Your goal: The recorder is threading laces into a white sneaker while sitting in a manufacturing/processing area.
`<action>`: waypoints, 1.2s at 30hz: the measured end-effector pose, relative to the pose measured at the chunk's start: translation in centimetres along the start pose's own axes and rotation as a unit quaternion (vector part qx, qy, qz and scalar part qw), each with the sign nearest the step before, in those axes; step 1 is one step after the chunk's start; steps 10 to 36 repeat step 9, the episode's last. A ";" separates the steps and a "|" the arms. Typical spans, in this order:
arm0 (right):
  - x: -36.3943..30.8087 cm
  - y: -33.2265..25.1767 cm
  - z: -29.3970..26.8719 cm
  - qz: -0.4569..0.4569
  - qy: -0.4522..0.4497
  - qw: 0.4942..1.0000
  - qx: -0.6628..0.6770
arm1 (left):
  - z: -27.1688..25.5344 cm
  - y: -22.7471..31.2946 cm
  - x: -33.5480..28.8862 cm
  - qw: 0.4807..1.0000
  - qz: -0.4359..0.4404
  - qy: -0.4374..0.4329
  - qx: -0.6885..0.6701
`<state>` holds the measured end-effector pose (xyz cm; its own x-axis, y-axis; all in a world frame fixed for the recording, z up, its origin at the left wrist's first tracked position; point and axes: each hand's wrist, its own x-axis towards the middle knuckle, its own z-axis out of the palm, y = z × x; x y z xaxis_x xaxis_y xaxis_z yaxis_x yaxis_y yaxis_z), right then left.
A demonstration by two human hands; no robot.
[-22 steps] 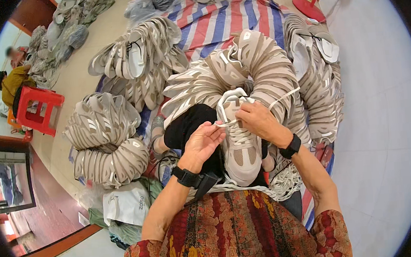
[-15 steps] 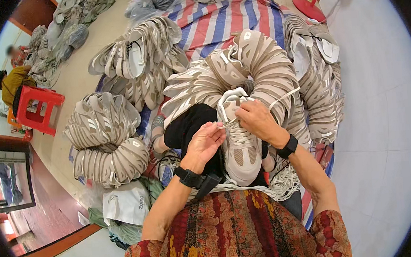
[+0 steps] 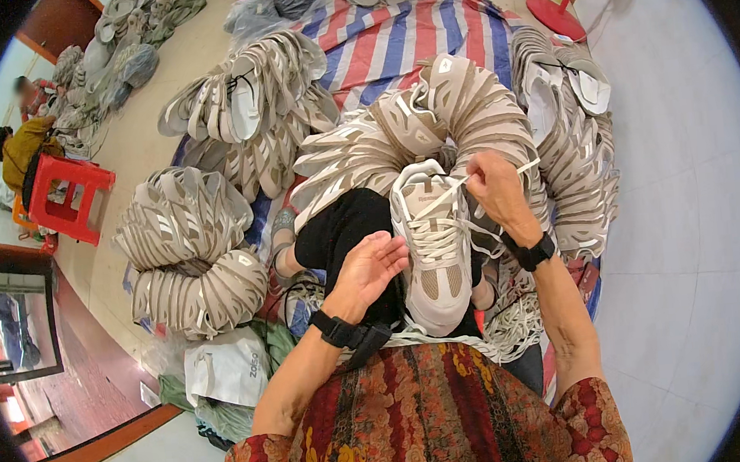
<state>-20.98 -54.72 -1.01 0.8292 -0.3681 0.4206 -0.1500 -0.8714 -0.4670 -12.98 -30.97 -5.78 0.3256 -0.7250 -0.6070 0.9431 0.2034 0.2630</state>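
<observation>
A beige and white sneaker (image 3: 438, 302) rests upright in front of me, toe pointing toward my body, with white laces criss-crossed over its tongue. My right hand (image 3: 497, 190) is closed on a white shoelace (image 3: 447, 197), which is drawn tight from the upper eyelets; its free end sticks out past the fist. Another loose lace end hangs along the shoe's right side. At the left side of the sneaker, my left hand (image 3: 375, 267) has its palm turned up and fingers stretched out, holding nothing. Its fingertips are close to the shoe's edge.
Curved rows of shoe uppers (image 3: 486, 104) lie just beyond, with more stacks (image 3: 189, 245) at left and right. A striped tarp (image 3: 407, 41) covers the floor. A bundle of white laces (image 3: 516, 324) sits by my right knee. People sit far left near a red stool (image 3: 72, 198).
My right hand has moved up and right from the shoe's tongue, pulling the lace taut. My left hand has let go of the lace and dropped slightly.
</observation>
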 end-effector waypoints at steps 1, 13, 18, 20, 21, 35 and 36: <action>0.0 0.0 -0.1 0.095 -0.061 0.981 0.156 | 0.1 0.4 -0.2 0.997 0.039 -0.013 0.058; 1.9 -0.2 -2.6 0.059 -0.471 0.877 0.073 | 5.5 3.0 4.4 0.698 0.365 -0.006 0.617; 1.9 -0.2 -2.6 0.059 -0.471 0.877 0.073 | 5.5 3.0 4.4 0.698 0.365 -0.006 0.617; 1.9 -0.2 -2.6 0.059 -0.471 0.877 0.073 | 5.5 3.0 4.4 0.698 0.365 -0.006 0.617; 1.9 -0.2 -2.6 0.059 -0.471 0.877 0.073 | 5.5 3.0 4.4 0.698 0.365 -0.006 0.617; 1.9 -0.2 -2.6 0.059 -0.471 0.877 0.073 | 5.5 3.0 4.4 0.698 0.365 -0.006 0.617; 1.9 -0.2 -2.6 0.059 -0.471 0.877 0.073 | 5.5 3.0 4.4 0.698 0.365 -0.006 0.617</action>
